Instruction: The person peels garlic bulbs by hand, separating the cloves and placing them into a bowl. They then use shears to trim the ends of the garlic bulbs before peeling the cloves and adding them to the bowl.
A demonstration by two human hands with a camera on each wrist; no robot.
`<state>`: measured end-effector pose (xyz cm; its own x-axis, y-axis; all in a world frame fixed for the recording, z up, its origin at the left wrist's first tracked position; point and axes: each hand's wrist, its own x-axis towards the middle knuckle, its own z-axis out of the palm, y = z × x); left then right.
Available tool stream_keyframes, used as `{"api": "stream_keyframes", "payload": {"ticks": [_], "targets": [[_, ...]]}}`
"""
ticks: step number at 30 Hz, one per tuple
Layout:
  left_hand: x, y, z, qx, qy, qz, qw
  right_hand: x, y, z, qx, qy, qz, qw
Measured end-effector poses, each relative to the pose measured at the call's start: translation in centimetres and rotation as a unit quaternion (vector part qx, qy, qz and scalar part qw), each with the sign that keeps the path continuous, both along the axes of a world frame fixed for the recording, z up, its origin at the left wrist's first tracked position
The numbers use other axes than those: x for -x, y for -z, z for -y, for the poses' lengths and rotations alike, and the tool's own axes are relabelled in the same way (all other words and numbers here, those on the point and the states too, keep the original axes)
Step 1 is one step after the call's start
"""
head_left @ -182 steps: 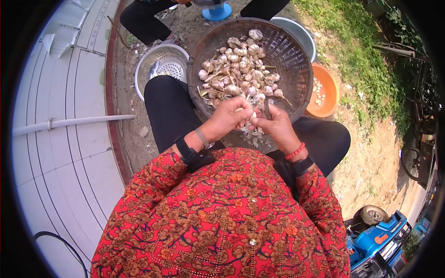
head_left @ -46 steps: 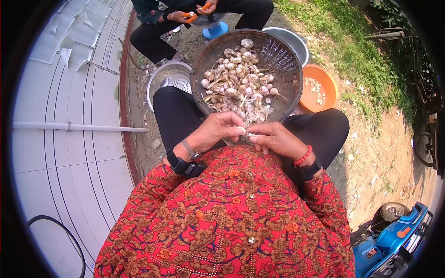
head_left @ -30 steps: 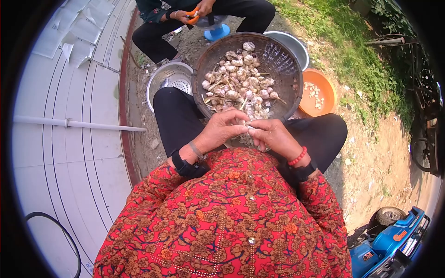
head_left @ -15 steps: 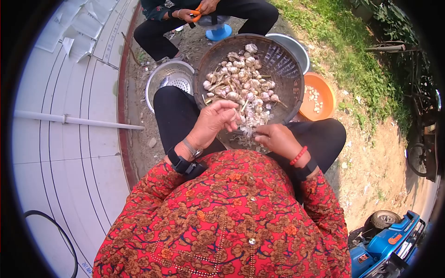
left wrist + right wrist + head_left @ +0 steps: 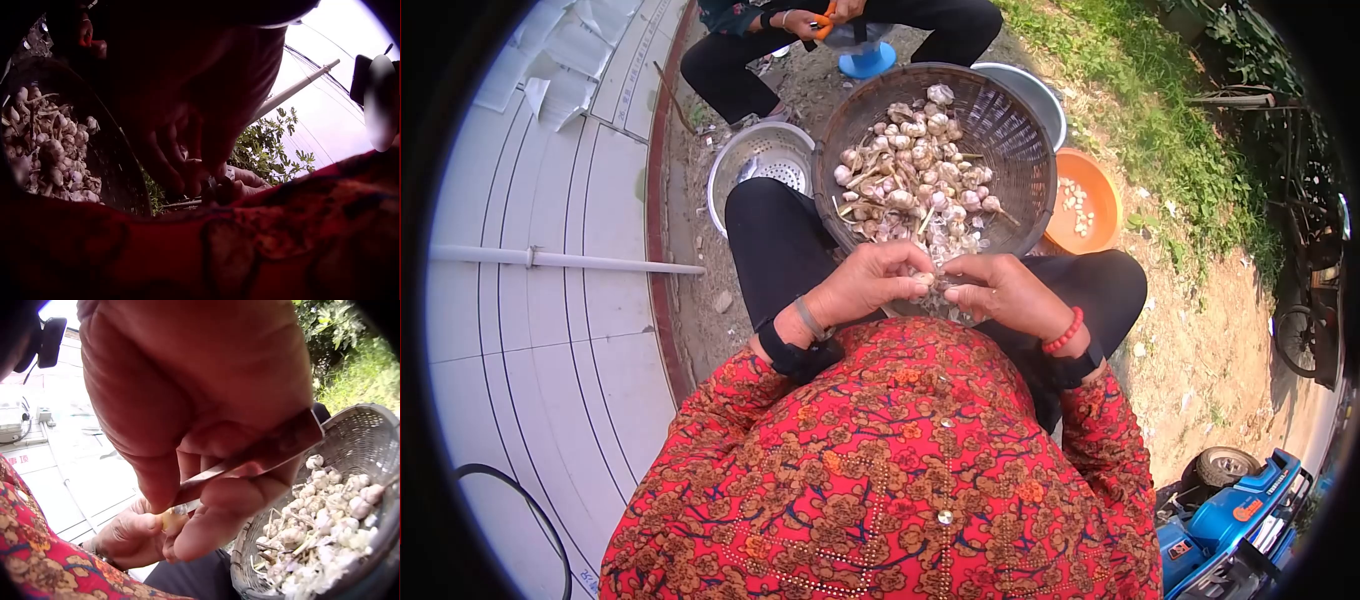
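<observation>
My left hand (image 5: pixel 862 287) pinches a pale garlic clove (image 5: pixel 923 281) between thumb and fingertips, above my lap. Close against it, my right hand (image 5: pixel 1017 297) grips a small knife (image 5: pixel 284 449), a flat metal strip lying across the palm. In the right wrist view the knife's thin end meets the yellowish clove, and a bit of thin clear skin shows there. Just beyond both hands stands a dark wicker basket (image 5: pixel 1032 130), heaped with whole garlic bulbs (image 5: pixel 920 150) and loose papery skins. The left wrist view is dark and leaves the left fingertips mostly hidden.
An orange basin (image 5: pixel 1108 190) with peeled cloves stands right of the basket. A metal colander (image 5: pixel 725 170) sits at the left and a grey basin (image 5: pixel 1040 90) behind. Another person (image 5: pixel 740 75) sits opposite, holding an orange-handled tool. A blue vehicle (image 5: pixel 1230 515) is at lower right.
Half a second ago the hands were apart, the left one raised toward the basket. Now they have come together at the clove, nearer my body.
</observation>
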<state>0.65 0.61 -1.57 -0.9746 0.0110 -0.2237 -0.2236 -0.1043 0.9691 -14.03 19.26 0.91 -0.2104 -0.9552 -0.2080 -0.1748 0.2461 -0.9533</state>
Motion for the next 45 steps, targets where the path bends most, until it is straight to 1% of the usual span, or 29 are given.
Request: {"api": "stream_keyframes", "payload": {"ticks": [3,6,7,10,12,13,15,16,18,22,25,28,31,34,37,40,43,45], "targets": [[0.1,0.1,-0.1,0.028,0.007,-0.017,0.999,0.4,0.2,0.0,-0.014,-0.038,-0.032,0.999],[0.2,-0.3,-0.1,0.067,0.02,-0.023,0.997,0.4,0.6,0.0,0.024,-0.046,-0.08,0.995],[0.2,-0.3,-0.2,0.081,0.025,-0.024,0.996,0.5,0.6,0.0,0.019,-0.054,-0.087,0.995],[0.2,-0.3,-0.3,0.072,0.036,-0.008,0.997,0.6,0.5,0.0,0.01,-0.07,-0.098,0.993],[0.2,-0.1,-0.3,0.045,0.033,0.006,0.998,0.6,0.7,0.0,0.012,-0.074,-0.092,0.993],[0.2,0.0,-0.3,0.032,0.032,0.013,0.999,0.6,0.6,0.0,-0.007,-0.061,-0.062,0.996],[0.1,-0.1,-0.2,-0.045,0.014,0.033,0.998,0.6,0.4,0.0,-0.043,-0.035,-0.004,0.998],[0.1,-0.2,-0.2,-0.084,0.006,0.043,0.996,0.5,0.4,0.0,-0.036,-0.024,0.027,0.999],[0.0,-0.1,-0.1,-0.107,-0.005,0.045,0.993,0.4,0.4,0.0,-0.022,-0.003,0.091,0.996],[0.0,-0.7,-0.2,-0.16,-0.02,0.043,0.986,0.3,0.7,-0.2,0.001,0.023,0.169,0.985],[0.0,-0.5,-0.4,-0.272,-0.045,0.05,0.96,0.2,0.3,-0.4,-0.01,0.041,0.215,0.976],[0.1,-0.6,-0.4,-0.341,-0.06,0.038,0.938,0.1,0.3,-0.6,-0.009,0.048,0.235,0.971],[0.1,-1.4,-0.3,-0.286,-0.049,0.043,0.956,-0.1,0.1,-0.6,0.001,0.047,0.216,0.975],[0.3,-2.0,-0.2,-0.147,-0.042,0.05,0.987,0.1,-0.2,-0.4,0.004,0.043,0.184,0.982],[0.5,-2.1,-0.1,-0.087,-0.028,0.041,0.995,0.3,-0.4,-0.2,0.008,0.033,0.166,0.986],[0.6,-1.7,-0.3,-0.029,-0.08,-0.027,0.996,0.3,-0.6,-0.2,0.02,0.035,0.167,0.985],[0.4,-1.4,0.0,-0.051,-0.128,-0.016,0.99,0.1,-0.2,-0.5,0.02,0.045,0.178,0.983],[0.3,-0.9,0.1,-0.133,-0.155,-0.002,0.979,0.0,0.3,-0.9,0.014,0.046,0.195,0.98]]}}
